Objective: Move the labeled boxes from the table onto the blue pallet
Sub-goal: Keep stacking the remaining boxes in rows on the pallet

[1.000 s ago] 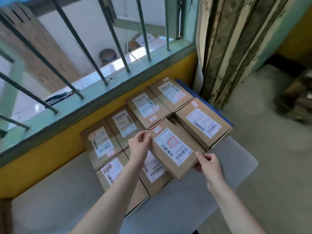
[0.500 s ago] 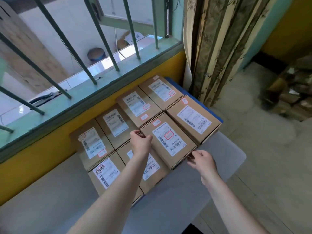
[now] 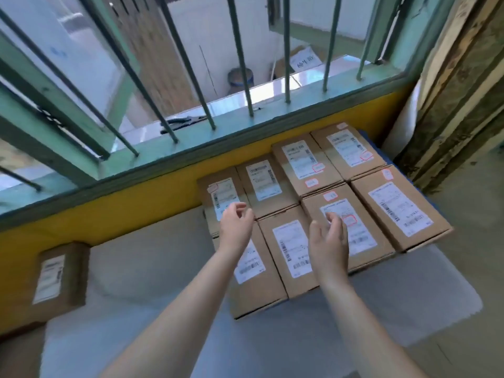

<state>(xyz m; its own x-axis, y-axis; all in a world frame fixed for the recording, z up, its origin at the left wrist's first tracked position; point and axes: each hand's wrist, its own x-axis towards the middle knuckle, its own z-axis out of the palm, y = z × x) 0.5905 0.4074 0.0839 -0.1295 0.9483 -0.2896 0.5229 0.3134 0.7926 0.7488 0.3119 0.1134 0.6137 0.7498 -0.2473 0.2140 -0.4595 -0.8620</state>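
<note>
Several brown cardboard boxes with white labels lie flat in two rows below the window, on the blue pallet (image 3: pixel 375 144), of which only a far right edge shows. The box with a red-outlined sticker (image 3: pixel 362 236) lies in the near row, flush with its neighbours. My left hand (image 3: pixel 236 223) hovers over the left boxes, fingers apart and empty. My right hand (image 3: pixel 328 242) hovers over that box, fingers loosely curled, holding nothing. One more labelled box (image 3: pixel 58 279) lies apart at the far left on the grey surface.
A grey padded sheet (image 3: pixel 152 271) covers the surface around the boxes. A yellow wall (image 3: pixel 131 208) and a green barred window (image 3: pixel 191 77) run behind them. A patterned curtain (image 3: pixel 463 91) hangs at the right above a concrete floor (image 3: pixel 474 227).
The box I held tilted has been set flat into the near row. Both hands have let go and drawn back above the boxes. My view has swung left, showing the lone box.
</note>
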